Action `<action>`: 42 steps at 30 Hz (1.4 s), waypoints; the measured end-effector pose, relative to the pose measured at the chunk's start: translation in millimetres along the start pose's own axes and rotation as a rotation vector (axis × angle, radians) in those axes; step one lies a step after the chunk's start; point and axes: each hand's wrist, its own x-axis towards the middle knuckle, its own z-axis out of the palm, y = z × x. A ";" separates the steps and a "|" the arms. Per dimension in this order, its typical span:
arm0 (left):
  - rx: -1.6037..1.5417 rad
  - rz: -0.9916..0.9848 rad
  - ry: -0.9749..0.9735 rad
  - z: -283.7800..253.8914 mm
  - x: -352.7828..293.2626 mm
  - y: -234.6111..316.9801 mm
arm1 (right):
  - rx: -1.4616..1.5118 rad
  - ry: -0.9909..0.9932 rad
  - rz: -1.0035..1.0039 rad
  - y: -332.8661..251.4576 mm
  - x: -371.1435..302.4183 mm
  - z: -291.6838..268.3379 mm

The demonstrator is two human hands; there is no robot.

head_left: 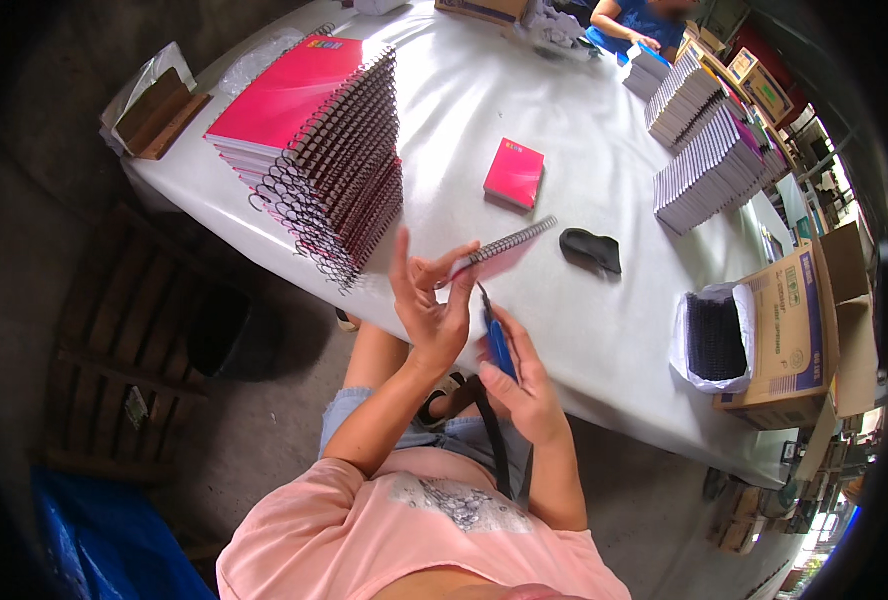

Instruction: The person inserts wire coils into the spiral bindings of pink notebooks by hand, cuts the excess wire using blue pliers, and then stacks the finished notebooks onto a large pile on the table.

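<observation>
My left hand [436, 305] pinches a small spiral notebook [504, 255] by its near end, with the dark wire binding turned upward. Closed around blue-handled pliers [499, 345], my right hand [526, 385] holds their thin dark tip close to the near end of the binding. Whether the tip touches the wire, I cannot tell. Beyond the notebook, a small pink-red pad or short stack of notebooks [515, 174] lies on the white-covered table [444, 130]. A tall stack of larger red spiral notebooks [289, 95] rises to the left, its black coils facing me.
A dark pouch-like object [591, 252] lies right of the notebook. An open cardboard box [789, 335] stands at the right edge, beside black binding coils [716, 340] in white wrapping. Stacks of bound pages [709, 170] line the far right, near a person in blue [636, 25].
</observation>
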 end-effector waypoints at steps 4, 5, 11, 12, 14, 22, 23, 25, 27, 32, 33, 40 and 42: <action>-0.428 -0.343 0.090 4.8 14.5 19.5 | -0.984 0.487 -0.136 31.5 -9.9 -47.8; -0.428 -0.331 0.094 4.3 17.7 22.1 | -1.057 0.614 0.021 37.7 -17.1 -60.4; -0.503 -0.460 0.099 8.8 17.0 39.9 | -1.092 0.674 -0.086 52.0 -4.7 -95.8; -0.530 -0.471 0.075 8.6 15.0 45.1 | -0.676 0.525 -0.298 34.1 7.9 -82.7; -0.609 -0.462 0.026 5.9 13.6 60.6 | 0.091 0.469 -0.460 24.2 27.1 -52.5; 0.074 0.574 0.313 -68.4 95.9 103.3 | 0.527 0.203 -0.701 -124.6 125.7 -1.5; 0.127 0.511 0.376 -78.7 108.3 104.2 | 0.566 0.135 -0.714 -140.4 143.7 9.5; 0.040 0.259 0.297 -96.2 133.0 103.8 | 0.515 -0.014 -0.710 -166.5 172.2 33.0; 0.053 0.207 0.228 -107.9 150.2 88.6 | 0.343 -0.006 -0.712 -176.1 196.4 54.4; -0.119 0.058 0.007 -110.8 163.6 58.5 | -0.362 0.115 -0.619 -167.4 225.0 67.2; -0.124 0.060 -0.006 -109.7 163.5 56.9 | -0.360 0.128 -0.622 -165.2 228.4 62.9; -0.288 0.096 -0.028 -105.6 165.4 46.9 | -0.445 0.073 -0.593 -129.2 244.6 59.8; -0.243 0.105 -0.013 -105.0 165.0 44.4 | -0.359 0.110 -0.599 -127.4 235.4 72.9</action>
